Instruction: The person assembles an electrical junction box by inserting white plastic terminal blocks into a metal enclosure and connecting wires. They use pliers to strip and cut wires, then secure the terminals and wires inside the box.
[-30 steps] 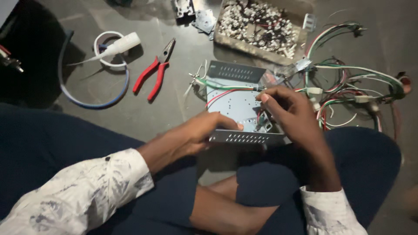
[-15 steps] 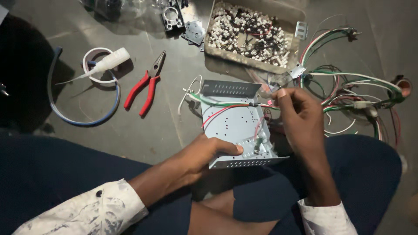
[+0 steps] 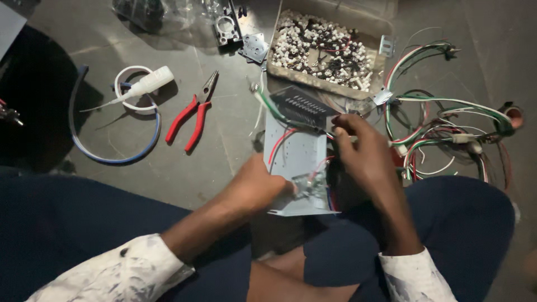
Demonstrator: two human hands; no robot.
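1. The grey metal chassis (image 3: 296, 162) rests tilted across the person's lap, just below the tray of small connectors (image 3: 327, 53) on the floor; its perforated dark end points toward that tray.
2. It looks like thin, stiff sheet metal: probably light, with hard edges, best held by its folded side walls rather than by the loose red and green wires (image 3: 282, 120) crossing it, which seem soft and easy to pull out.
3. The left hand (image 3: 254, 187) is curled closed around the chassis's near left edge, wrist bent inward, steadying it.
4. The right hand (image 3: 366, 159) arches over the chassis's right side, fingertips pinched shut on a thin wire at its upper corner.
5. Red-handled pliers (image 3: 193, 118) and a white squeeze bottle (image 3: 146, 85) lie left of the chassis; a wiring harness (image 3: 447, 123) sprawls to its right.
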